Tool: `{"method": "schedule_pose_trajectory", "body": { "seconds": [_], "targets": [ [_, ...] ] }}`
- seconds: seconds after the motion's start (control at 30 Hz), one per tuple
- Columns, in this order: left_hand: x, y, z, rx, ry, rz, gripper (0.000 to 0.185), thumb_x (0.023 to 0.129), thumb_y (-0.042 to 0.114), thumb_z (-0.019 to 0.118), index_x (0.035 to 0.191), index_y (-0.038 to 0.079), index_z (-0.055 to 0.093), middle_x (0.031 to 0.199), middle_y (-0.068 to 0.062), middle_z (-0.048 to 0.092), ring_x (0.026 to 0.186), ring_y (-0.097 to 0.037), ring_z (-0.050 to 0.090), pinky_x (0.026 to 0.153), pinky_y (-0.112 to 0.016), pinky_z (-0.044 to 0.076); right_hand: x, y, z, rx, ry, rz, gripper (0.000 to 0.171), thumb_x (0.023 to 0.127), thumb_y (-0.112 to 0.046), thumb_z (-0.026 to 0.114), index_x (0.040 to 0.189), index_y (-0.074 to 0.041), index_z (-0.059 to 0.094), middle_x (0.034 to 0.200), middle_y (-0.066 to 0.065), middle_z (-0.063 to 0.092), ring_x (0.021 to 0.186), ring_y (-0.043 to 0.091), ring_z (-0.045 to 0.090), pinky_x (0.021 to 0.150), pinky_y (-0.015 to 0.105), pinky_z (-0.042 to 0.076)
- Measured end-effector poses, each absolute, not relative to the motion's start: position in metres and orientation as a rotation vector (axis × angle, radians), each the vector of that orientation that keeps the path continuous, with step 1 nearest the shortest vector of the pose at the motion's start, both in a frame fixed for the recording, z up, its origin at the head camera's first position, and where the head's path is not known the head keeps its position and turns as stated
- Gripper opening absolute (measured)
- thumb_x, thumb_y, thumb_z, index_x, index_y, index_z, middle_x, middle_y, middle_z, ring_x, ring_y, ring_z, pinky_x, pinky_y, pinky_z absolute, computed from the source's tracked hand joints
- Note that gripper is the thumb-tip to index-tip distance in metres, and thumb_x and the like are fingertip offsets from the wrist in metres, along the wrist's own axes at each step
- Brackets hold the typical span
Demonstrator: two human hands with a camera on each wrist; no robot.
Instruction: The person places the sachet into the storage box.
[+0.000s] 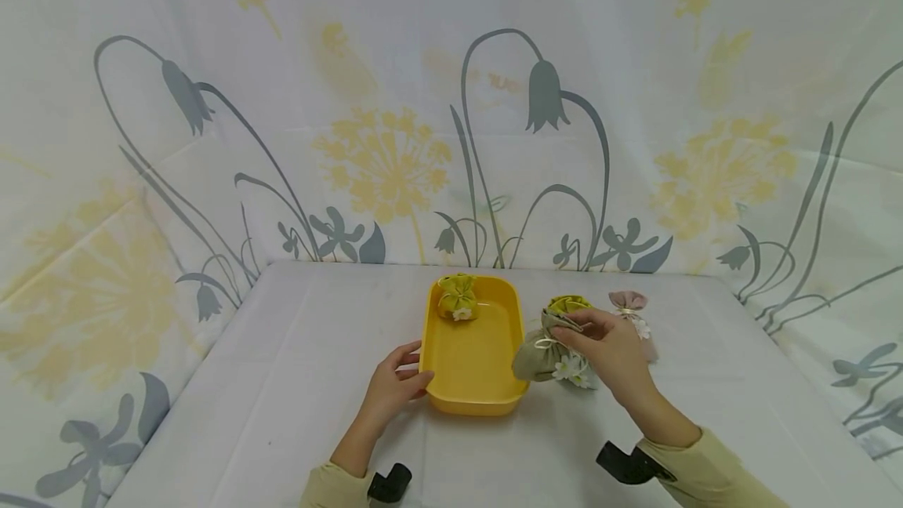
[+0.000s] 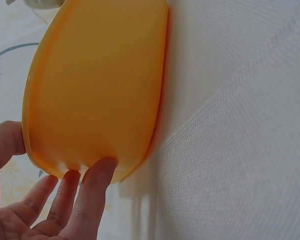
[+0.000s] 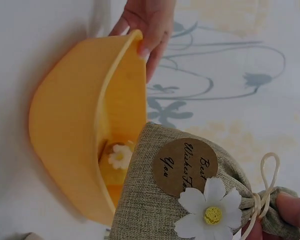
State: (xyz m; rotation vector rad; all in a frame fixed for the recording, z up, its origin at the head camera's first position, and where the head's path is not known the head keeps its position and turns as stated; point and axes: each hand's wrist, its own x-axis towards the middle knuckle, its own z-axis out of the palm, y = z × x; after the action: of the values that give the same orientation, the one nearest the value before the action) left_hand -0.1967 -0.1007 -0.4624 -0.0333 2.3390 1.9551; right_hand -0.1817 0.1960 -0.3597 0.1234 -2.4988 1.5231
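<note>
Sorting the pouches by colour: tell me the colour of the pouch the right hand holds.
Greyish-olive burlap pouch with a white daisy; the right wrist view shows it best.

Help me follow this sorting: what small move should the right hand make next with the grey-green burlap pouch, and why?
Probably carry the grey-green burlap pouch a little leftward over the yellow plastic tray and lower it in. The right hand pinches its tied neck just outside the rim, the left hand steadies the tray, and a yellow pouch already lies inside.

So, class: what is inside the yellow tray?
One yellow-green pouch with a white flower lies at the far end of the yellow tray. The floor beneath that pouch is hidden.
</note>
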Motion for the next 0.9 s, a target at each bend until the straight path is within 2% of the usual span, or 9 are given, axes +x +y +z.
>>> {"method": "schedule_pose_trajectory", "body": {
  "seconds": [0.13,0.37,0.53,0.67,0.8,0.9],
  "targets": [
    [-0.197,-0.101,-0.462,-0.04,2.34,1.951,0.056,0.085,0.015,0.068,0.135,0.006,0.045,0.123,-0.017,0.052,0.101,-0.028,0.058,0.072,-0.033,0.056,-0.188,0.185,-0.358,0.149,-2.472,1.604,0.032,0.079,-0.021,0.075,0.101,0.0,0.068,0.084,0.008,0.065,0.071,0.014,0.059,0.059,0.023,0.051],
    [-0.197,-0.101,-0.461,-0.046,2.326,1.96,0.056,0.084,0.015,0.069,0.135,0.005,0.046,0.122,-0.017,0.052,0.101,-0.028,0.059,0.072,-0.032,0.056,-0.2,0.166,-0.354,0.158,-2.51,1.596,0.034,0.079,-0.029,0.075,0.1,-0.003,0.069,0.08,0.005,0.065,0.07,0.018,0.058,0.056,0.025,0.049],
    [-0.196,-0.101,-0.461,-0.042,2.331,1.951,0.057,0.084,0.016,0.069,0.135,0.006,0.046,0.123,-0.017,0.052,0.102,-0.028,0.058,0.072,-0.033,0.056,-0.212,0.152,-0.355,0.17,-2.51,1.63,0.03,0.079,-0.024,0.075,0.098,-0.002,0.07,0.079,0.005,0.065,0.07,0.019,0.057,0.054,0.024,0.046],
    [-0.196,-0.101,-0.46,-0.037,2.325,1.952,0.057,0.084,0.016,0.069,0.135,0.005,0.045,0.123,-0.017,0.052,0.102,-0.028,0.058,0.072,-0.033,0.056,-0.223,0.142,-0.359,0.2,-2.493,1.669,0.026,0.079,-0.019,0.075,0.096,-0.001,0.07,0.081,0.006,0.066,0.07,0.018,0.059,0.058,0.026,0.049],
    [-0.196,-0.101,-0.46,-0.03,2.315,1.96,0.056,0.085,0.014,0.068,0.135,0.004,0.045,0.123,-0.018,0.051,0.102,-0.029,0.058,0.072,-0.033,0.056,-0.232,0.13,-0.361,0.191,-2.468,1.779,0.022,0.079,-0.015,0.075,0.095,0.0,0.069,0.082,0.007,0.065,0.07,0.018,0.059,0.067,0.034,0.055],
    [-0.197,-0.102,-0.46,-0.019,2.319,1.962,0.056,0.085,0.014,0.068,0.135,0.004,0.045,0.123,-0.018,0.051,0.102,-0.029,0.059,0.072,-0.032,0.056,-0.239,0.121,-0.362,0.171,-2.448,1.856,0.022,0.079,-0.012,0.074,0.096,0.002,0.068,0.083,0.008,0.063,0.072,0.018,0.061,0.072,0.036,0.055]
  ]
}}
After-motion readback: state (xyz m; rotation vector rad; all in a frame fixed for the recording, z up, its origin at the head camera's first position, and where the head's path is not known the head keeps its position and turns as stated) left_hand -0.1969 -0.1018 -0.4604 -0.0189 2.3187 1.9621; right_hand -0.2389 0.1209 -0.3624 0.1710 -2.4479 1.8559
